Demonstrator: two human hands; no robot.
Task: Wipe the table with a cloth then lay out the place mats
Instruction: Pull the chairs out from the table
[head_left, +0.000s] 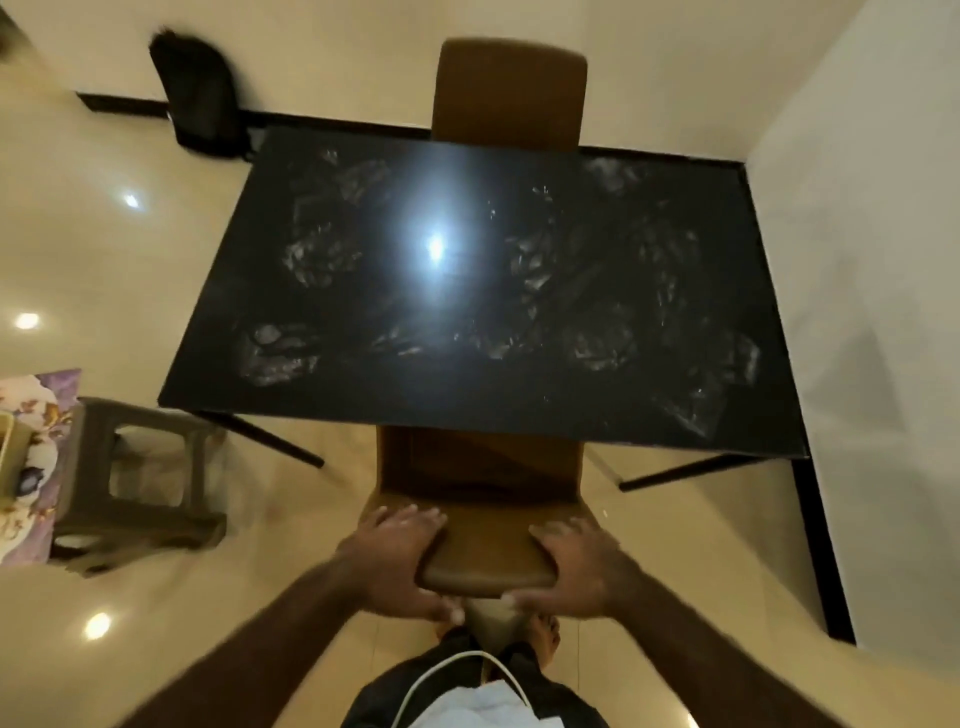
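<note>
A black glossy table (483, 291) with pale smudged patterns stands in front of me, a ceiling light reflected on its top. A brown chair (483, 488) is tucked at its near edge. My left hand (400, 556) and my right hand (576, 561) both grip the top of that chair's backrest, fingers over the front and thumbs behind. No cloth and no place mats are in view.
A second brown chair (511, 93) stands at the table's far side. A brown plastic stool (140, 478) stands on the floor at left beside a floral fabric (31, 457). A black bag (200, 98) leans against the far wall. A white wall (872, 312) runs along the right.
</note>
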